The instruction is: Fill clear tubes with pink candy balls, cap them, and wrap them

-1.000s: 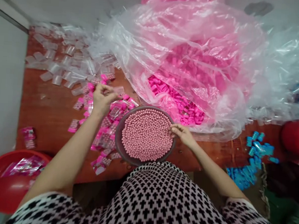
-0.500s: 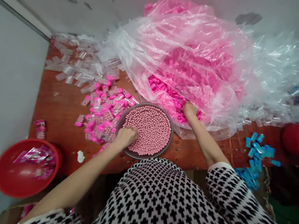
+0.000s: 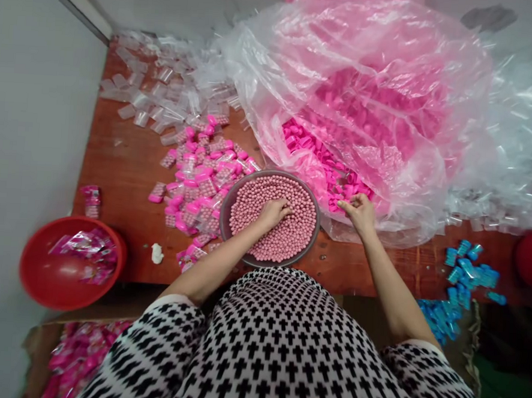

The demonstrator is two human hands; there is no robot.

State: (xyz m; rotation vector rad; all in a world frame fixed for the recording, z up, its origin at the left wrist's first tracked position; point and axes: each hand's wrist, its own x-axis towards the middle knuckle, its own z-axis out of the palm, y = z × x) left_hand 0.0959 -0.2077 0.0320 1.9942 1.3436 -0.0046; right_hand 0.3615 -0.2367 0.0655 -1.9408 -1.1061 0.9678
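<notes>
Fingers of left hand (image 3: 275, 213) curled narrow and aimed to 2 o'clock, tips down at the pink beads (image 3: 290, 241); cannot tell if holding something. Placed so above the middle of the grey-brown bowl (image 3: 225, 211), round in form, mouth upward, therefore without one long axis; well filled with beads and standing near the front edge of the worktop (image 3: 111, 153).

From here, clock counted around the bowl, far side as 12. Just before 3 o'clock, the right hand (image 3: 362, 215): thumb and fingers only a little apart, aimed to 10 o'clock, close at the pink caps (image 3: 303, 141); again cannot tell if gripping one. Caps tumbled, pointing in many directions, in the mouth of the big clear bag (image 3: 255, 84), spread from 12 to 2 o'clock, with mouth turned to 7.

From 9 to 11 o'clock, beside the bowl, a heap of bead-filled containers (image 3: 190, 182), long axes crossing without order; one lone container (image 3: 157, 192) at the left border of the heap, cap toward 7 o'clock.

Farther, at 10 o'clock, clear shells (image 3: 139, 100), lying in mixed directions. Near 8 o'clock, a red bowl (image 3: 44, 281) with shiny packets (image 3: 83, 246). Between 3 and 4 o'clock, blue pieces (image 3: 466, 274).
</notes>
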